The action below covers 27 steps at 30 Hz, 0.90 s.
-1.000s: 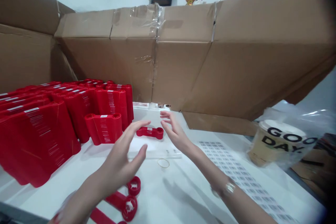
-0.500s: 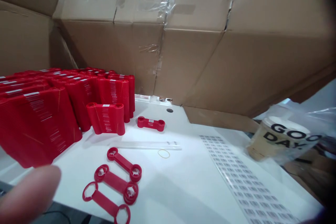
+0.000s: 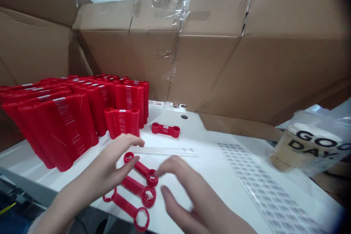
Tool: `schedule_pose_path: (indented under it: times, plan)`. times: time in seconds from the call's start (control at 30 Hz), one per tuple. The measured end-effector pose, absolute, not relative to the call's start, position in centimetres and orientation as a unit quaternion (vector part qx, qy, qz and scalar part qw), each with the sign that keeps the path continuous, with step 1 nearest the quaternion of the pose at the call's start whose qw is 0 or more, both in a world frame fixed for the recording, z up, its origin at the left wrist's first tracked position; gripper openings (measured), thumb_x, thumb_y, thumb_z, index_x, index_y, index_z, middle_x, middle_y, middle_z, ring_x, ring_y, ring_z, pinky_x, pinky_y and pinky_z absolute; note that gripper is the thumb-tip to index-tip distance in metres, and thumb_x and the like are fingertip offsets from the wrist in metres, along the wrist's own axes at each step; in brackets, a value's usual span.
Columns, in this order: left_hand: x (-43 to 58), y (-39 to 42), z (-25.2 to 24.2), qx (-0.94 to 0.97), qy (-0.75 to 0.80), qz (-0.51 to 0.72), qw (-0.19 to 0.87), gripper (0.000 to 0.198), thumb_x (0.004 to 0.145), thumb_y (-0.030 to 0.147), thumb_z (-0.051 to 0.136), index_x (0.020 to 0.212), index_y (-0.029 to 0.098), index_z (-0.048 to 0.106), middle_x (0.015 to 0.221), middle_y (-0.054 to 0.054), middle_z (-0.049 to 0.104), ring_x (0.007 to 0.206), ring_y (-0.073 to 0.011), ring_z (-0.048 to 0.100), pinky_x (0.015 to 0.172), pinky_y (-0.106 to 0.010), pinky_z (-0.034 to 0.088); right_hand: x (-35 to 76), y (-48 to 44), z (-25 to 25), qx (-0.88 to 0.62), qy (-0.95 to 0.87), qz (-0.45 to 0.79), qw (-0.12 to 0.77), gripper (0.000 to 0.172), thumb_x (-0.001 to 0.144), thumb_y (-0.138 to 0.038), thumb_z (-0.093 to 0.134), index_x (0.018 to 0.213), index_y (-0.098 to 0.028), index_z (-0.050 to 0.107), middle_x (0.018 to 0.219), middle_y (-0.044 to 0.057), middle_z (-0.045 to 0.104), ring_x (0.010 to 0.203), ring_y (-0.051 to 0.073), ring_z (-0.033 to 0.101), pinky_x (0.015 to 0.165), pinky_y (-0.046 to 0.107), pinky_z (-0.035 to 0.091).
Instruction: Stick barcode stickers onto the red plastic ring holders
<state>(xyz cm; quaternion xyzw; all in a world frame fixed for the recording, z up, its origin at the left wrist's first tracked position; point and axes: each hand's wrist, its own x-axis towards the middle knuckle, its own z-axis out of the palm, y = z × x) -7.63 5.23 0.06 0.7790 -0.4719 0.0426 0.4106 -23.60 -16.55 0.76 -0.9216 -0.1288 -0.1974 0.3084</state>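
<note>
The left hand is open, fingers spread, just above 3 red plastic spool carriers lying parallel on the white table. The right hand is curved and blurred beside them; contact cannot be confirmed. Neither hand visibly pinches a part.

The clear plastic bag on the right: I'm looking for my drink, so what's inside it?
A lidded cup with black lettering shows through the clear plastic bag. The film hazes it, the frame cuts off its right side, and what fills the cup cannot be seen.
</note>
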Motion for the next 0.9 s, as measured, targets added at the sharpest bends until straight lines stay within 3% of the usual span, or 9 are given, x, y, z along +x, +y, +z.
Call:
schedule_pose_path:
  times: [0.1, 0.23, 0.33, 0.43, 0.57, 0.7, 0.9]
  plan:
    - [-6.1, 3.2, -3.3, 0.802, -0.523, -0.060, 0.281, 0.037, 0.081, 0.005, 0.046, 0.108, 0.021, 0.067, 0.121, -0.007, 0.063, 0.116, -0.0229, 0.055, 0.105, -0.040, 0.047, -20.7, -15.8, -2.8, -0.968, -0.082, -0.085, 0.221, 0.008, 0.093, -0.019, 0.057, 0.100, -0.023, 0.058, 0.107, 0.009, 0.062, 0.094, 0.024, 0.060, 0.078, 0.039, 0.054]
    - [-6.4, 3.6, -5.9, 0.806, -0.528, -0.135, 0.231, 0.027, 0.086, 0.015, 0.054, 0.107, 0.025, 0.068, 0.116, -0.005, 0.064, 0.110, -0.0230, 0.059, 0.100, -0.038, 0.048, -19.2, -15.2, -7.0, -0.978, -0.072, -0.062, 0.183, 0.005, 0.092, -0.021, 0.058, 0.097, -0.019, 0.058, 0.110, 0.011, 0.060, 0.096, 0.027, 0.057, 0.078, 0.042, 0.052]
    - [-6.8, 4.3, -6.4, 0.815, -0.518, -0.160, 0.205, 0.033, 0.087, 0.015, 0.054, 0.116, 0.026, 0.066, 0.129, -0.007, 0.060, 0.120, -0.0275, 0.054, 0.109, -0.048, 0.038, -19.0, -14.6, -8.2, -0.983, -0.070, -0.067, 0.158, 0.008, 0.092, -0.027, 0.063, 0.094, -0.020, 0.062, 0.110, 0.011, 0.059, 0.099, 0.028, 0.055, 0.078, 0.042, 0.050]
    - [-6.4, 4.0, -6.7, 0.817, -0.517, -0.169, 0.189, 0.026, 0.088, 0.014, 0.051, 0.108, 0.022, 0.066, 0.121, -0.007, 0.062, 0.118, -0.0282, 0.051, 0.110, -0.052, 0.031, -18.8, -14.3, -8.4, -0.986, -0.068, -0.064, 0.135, 0.010, 0.092, -0.027, 0.064, 0.087, -0.019, 0.064, 0.107, 0.011, 0.059, 0.098, 0.029, 0.053, 0.078, 0.042, 0.048]
    - [-5.7, 3.3, -6.8, 0.809, -0.524, -0.190, 0.185, 0.012, 0.086, 0.013, 0.051, 0.092, 0.019, 0.059, 0.104, -0.004, 0.060, 0.105, -0.0233, 0.050, 0.105, -0.047, 0.032, -18.8, -14.3, -8.3, -0.986, -0.068, -0.061, 0.137, 0.014, 0.096, -0.022, 0.058, 0.085, -0.018, 0.065, 0.107, 0.010, 0.059, 0.096, 0.026, 0.052, 0.077, 0.040, 0.047]
    - [-5.0, 3.0, -6.5, 0.792, -0.530, -0.239, 0.189, 0.003, 0.085, 0.017, 0.055, 0.087, 0.018, 0.057, 0.101, -0.003, 0.061, 0.103, -0.0214, 0.050, 0.103, -0.041, 0.034, -19.0, -14.3, -8.0, -0.986, -0.067, -0.056, 0.143, 0.017, 0.097, -0.015, 0.053, 0.089, -0.017, 0.068, 0.105, 0.009, 0.060, 0.097, 0.025, 0.052, 0.081, 0.040, 0.046]
    - [-4.4, 2.7, -5.8, 0.775, -0.530, -0.277, 0.204, 0.009, 0.087, 0.020, 0.055, 0.085, 0.018, 0.064, 0.100, -0.003, 0.064, 0.100, -0.0202, 0.054, 0.097, -0.034, 0.038, -19.5, -14.1, -8.2, -0.981, -0.056, -0.063, 0.177, 0.023, 0.096, -0.010, 0.049, 0.101, -0.018, 0.070, 0.107, 0.008, 0.061, 0.099, 0.023, 0.053, 0.084, 0.037, 0.048]
